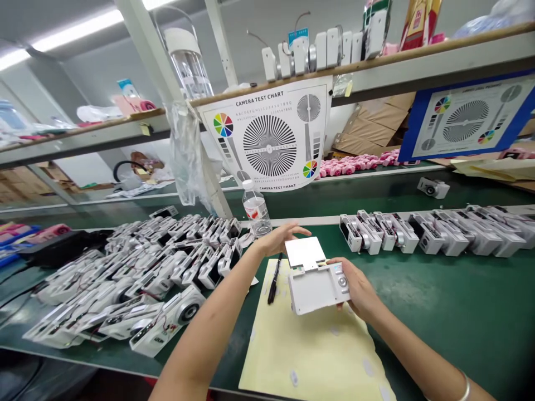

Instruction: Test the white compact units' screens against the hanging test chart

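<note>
A white digital camera is tilted in my right hand, whose fingers wrap its right side near the round button pad. Its white flip-up screen panel is raised above the body on a hinge. My left hand is at the panel's upper left corner with its fingers stretched out; I cannot tell whether it touches the panel. Under the camera lies a yellow sheet with small pale stickers on it. A black marker pen rests on that sheet, left of the camera.
Many white camera bodies crowd the green bench at left, with wires showing. Another row of cameras stands at right. Behind my left hand is a plastic bottle. A camera test chart hangs from the shelf.
</note>
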Action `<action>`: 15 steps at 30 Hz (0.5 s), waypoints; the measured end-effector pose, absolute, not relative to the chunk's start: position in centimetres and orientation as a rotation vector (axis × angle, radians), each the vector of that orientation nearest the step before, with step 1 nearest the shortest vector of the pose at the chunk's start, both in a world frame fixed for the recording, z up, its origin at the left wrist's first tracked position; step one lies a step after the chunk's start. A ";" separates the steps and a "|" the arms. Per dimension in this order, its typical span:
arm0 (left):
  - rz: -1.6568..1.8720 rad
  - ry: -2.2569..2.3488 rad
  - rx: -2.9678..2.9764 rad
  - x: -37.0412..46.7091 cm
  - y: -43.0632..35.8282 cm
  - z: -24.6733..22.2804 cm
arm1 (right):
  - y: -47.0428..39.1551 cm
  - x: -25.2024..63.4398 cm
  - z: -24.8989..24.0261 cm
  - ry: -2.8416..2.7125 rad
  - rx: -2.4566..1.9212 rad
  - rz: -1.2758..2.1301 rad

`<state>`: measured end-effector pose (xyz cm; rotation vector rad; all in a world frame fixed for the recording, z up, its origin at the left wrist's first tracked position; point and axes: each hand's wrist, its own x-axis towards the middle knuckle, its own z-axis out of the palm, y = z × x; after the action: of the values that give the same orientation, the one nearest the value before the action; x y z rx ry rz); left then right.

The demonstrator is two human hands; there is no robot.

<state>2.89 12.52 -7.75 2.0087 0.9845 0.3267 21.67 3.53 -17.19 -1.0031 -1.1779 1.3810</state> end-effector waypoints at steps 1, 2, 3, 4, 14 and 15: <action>0.406 0.981 1.963 2.4 12.7 -8.7 | 3.5 21.6 -17.1 -1.163 -0.991 1.385; 0.485 0.972 1.929 1.9 12.6 -9.8 | 3.5 21.6 -17.1 -1.149 -0.982 1.380; 0.563 0.957 1.907 1.5 12.2 -11.0 | 3.5 21.7 -17.2 -1.133 -0.975 1.370; 0.640 0.942 1.897 1.2 11.7 -12.1 | 3.6 21.8 -17.2 -1.121 -0.972 1.355; 0.790 0.809 2.529 0.9 6.3 -14.0 | 2.1 21.8 -16.7 -1.032 -1.104 1.129; 0.835 0.811 2.619 0.9 6.2 -14.0 | 1.7 21.6 -16.4 -1.012 -1.111 1.126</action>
<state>0.94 6.25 -14.00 2.6185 0.8112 0.8354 21.64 1.73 -16.44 -1.1113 -1.0125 1.1255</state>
